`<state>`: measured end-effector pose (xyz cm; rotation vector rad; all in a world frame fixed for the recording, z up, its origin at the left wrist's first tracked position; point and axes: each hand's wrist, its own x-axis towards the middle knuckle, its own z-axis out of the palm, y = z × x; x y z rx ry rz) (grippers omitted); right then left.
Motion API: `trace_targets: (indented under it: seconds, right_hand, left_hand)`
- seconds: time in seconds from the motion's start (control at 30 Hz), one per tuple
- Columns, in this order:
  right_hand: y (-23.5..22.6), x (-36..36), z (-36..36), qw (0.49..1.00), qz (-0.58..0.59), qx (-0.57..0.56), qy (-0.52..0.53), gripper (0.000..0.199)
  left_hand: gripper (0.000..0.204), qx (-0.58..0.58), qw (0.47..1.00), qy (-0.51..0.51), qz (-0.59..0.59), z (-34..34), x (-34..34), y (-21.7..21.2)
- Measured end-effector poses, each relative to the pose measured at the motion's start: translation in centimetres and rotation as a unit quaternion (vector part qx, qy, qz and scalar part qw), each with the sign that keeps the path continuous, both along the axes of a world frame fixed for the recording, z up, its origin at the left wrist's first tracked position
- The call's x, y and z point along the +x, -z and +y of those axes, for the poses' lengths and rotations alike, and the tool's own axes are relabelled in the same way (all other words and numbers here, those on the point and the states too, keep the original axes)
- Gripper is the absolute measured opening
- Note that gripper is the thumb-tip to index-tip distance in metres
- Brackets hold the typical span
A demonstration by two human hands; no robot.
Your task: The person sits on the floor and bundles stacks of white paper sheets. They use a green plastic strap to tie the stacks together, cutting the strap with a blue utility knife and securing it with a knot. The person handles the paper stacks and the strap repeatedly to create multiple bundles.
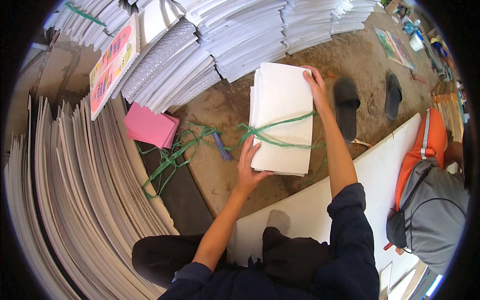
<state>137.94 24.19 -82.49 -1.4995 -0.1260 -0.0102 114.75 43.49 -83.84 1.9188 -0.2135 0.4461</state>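
White paper bundle [281, 120] lies flat on the concrete floor [350, 55] just above the centre of the head view, its long side running up and down the frame. A green strap [280, 131] crosses it about the middle and trails off to the left in loose loops. It looks slack rather than drawn tight, which would explain why both hands brace the stack so the sheets stay squared.

The left hand [248, 167] sits at the bundle's lower left edge, fingers spread and pressed against the side of the stack, close to where the strap knots. Its forearm rises bare from the lower centre of the frame, elbow bent, sleeve pushed up. The right hand [316, 85] reaches farther, to the upper right corner, fingers curled over the top edge and thumb along the side, clasping the corner. That arm runs nearly straight from the lower right, the dark sleeve ending at the elbow.

A blue pen-like tool [221, 146] lies on the floor just left of the bundle, among the strap loops. Pink sheets [150, 127] rest farther left. Stacked white paper piles [240, 35] fill the top of the frame, and black sandals [346, 102] lie right of the bundle.
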Motion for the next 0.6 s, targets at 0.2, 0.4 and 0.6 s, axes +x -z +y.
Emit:
trace_targets:
  seconds: [0.2,0.4,0.6]
  right_hand:
    - [-2.9,-3.7,-1.8,0.975,-0.086,-0.164,0.127,0.04]
    - [-7.3,-18.4,-1.0,0.909,-0.172,-0.379,0.003,0.037]
    - [-7.1,-20.2,-0.6,0.897,-0.246,-0.357,0.082,0.015]
  left_hand:
    - [0.065,0.028,0.995,-0.042,-0.081,1.0,-0.5,-0.6]
    - [0.035,0.022,0.994,-0.098,0.037,2.6,2.1,-3.4]
    - [0.016,0.045,0.987,-0.067,0.136,3.5,3.2,-4.9]
